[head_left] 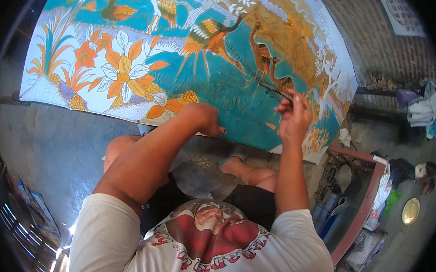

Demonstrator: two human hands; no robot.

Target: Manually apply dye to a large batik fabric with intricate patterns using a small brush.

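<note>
A large painted cloth spreads in front of me, with brown and orange birds, orange and white flowers and a teal ground. My left hand is at its near edge, fingers bent down and mostly hidden, apparently gripping the cloth's border. Over the teal area on the right, my right hand pinches a thin dark pen-like tool, pointing up and left toward the painted birds. Whether its tip touches the cloth I cannot tell; the tool's exact kind is unclear against the dark painting.
Right of my legs stands a reddish-brown wooden frame with clutter inside, including a grey ladle-like item. A round gold-coloured dish lies on the floor beyond. Pale rags hang at the far right by a ribbed wall. My bare foot rests below the cloth.
</note>
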